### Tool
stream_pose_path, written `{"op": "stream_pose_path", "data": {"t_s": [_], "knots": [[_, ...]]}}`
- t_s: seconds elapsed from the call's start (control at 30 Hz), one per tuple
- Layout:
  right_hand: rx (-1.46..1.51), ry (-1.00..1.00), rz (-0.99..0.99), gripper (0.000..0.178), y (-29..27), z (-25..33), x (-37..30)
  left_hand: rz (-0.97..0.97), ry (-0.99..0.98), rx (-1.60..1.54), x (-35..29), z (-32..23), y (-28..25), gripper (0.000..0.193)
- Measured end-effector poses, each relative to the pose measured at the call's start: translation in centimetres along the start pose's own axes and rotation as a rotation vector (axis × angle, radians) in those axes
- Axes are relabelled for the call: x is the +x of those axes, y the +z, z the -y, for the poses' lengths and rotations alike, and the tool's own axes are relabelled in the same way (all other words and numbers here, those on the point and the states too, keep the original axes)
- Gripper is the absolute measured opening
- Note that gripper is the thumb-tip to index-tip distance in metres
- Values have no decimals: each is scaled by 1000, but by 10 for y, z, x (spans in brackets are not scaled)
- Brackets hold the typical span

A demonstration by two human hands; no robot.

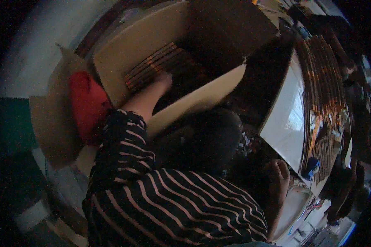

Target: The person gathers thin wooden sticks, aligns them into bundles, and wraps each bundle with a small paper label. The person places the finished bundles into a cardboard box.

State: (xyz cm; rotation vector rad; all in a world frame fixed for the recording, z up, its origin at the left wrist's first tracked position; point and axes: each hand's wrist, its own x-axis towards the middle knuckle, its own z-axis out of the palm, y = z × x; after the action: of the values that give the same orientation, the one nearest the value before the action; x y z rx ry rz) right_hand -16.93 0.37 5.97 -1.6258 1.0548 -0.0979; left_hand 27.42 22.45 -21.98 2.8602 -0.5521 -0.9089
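Note:
My left hand (164, 82) reaches down into a large open cardboard box (138, 37). It is next to a row of thin, dark brown pieces with orange marks (152, 64) lying at the bottom of the box. Its fingers are lost in blur and shadow, so any grip is hidden. Lower right, beside the table edge, is my right hand (279, 177), bent at the wrist. Its fingers are in the dark, and nothing shows clearly in it.
A white-topped table (285, 131) on the right bears a long row of similar thin brown pieces (323, 74) and a small blue item (313, 166). Something red (88, 105) lies over the box's left flap. A person's dark sleeve (338, 45) shows at the far right.

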Motion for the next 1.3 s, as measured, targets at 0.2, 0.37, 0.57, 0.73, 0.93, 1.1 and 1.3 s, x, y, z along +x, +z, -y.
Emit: {"op": "stream_pose_path", "data": {"t_s": [0.2,0.37,0.57,0.73,0.93,1.1,1.3], "knots": [[20,-8,6,19,-8,1,4,-81,129,18,27,22,3,38],[113,-6,-16,20,-36,-1,-10,-103,133,29,26,6,-27,38],[-35,-94,-251,18,-117,-23,-24,-380,204,-339,-83,-91,-121,37],[-471,-416,-653,23,-262,-111,23,-240,670,-1145,-196,-221,-139,32],[-921,-280,-592,37,-350,-126,82,259,901,-1292,-273,-355,-77,23],[-1145,-147,-590,53,-391,-120,150,421,884,-1284,-294,-426,-46,18],[-1259,-224,-451,43,-409,-121,182,430,776,-1241,-273,-442,-25,16]]}}
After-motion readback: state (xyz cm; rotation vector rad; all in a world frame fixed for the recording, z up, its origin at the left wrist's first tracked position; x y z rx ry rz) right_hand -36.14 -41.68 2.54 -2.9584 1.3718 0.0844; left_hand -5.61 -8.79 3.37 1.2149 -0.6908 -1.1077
